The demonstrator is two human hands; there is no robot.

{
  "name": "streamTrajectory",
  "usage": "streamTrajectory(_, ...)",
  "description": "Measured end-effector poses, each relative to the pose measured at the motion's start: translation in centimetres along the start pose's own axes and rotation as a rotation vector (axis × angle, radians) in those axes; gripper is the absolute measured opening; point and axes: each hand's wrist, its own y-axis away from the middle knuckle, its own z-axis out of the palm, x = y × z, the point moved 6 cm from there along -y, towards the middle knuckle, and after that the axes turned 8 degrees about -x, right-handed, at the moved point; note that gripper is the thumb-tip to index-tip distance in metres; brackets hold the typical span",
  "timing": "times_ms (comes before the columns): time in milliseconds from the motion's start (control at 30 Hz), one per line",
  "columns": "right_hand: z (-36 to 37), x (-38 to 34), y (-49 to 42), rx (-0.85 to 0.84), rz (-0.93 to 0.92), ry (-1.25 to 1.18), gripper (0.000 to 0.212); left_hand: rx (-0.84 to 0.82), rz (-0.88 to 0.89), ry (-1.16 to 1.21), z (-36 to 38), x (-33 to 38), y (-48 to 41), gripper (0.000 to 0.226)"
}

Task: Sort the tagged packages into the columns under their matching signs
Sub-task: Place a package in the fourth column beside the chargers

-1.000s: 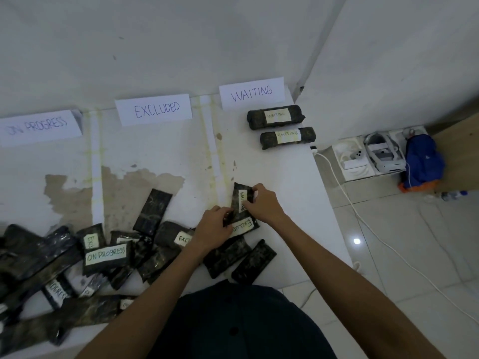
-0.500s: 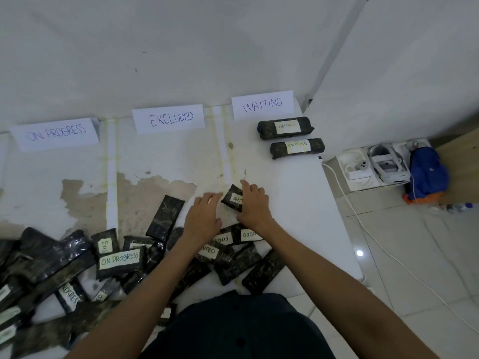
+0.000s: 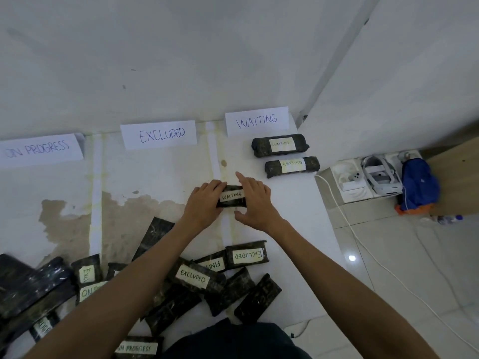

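Two hands, left (image 3: 204,203) and right (image 3: 255,200), grip a "WAITING" package (image 3: 231,196) between them; two sorted packages (image 3: 280,145) lie at one o'clock.

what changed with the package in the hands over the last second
Both hands, left hand and right hand, lifted the WAITING-tagged package off the pile, turned it level and carried it toward the WAITING sign. The two placed packages stayed put.

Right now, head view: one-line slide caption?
Both hands, left hand and right hand, hold a WAITING-tagged package below two sorted ones under the WAITING sign.
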Motion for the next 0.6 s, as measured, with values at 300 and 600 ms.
streamTrajectory(300,1.6,6.5,-0.5,0.087,0.091,-0.034,0.039,0.008,-0.179,0.096,-1.5,-3.9,-10.1,0.062)
streamTrajectory(600,3.2,7.9,-1.3,0.059,0.06,0.062,0.029,-0.074,-0.239,0.128,-0.5,-5.8,-15.9,0.074)
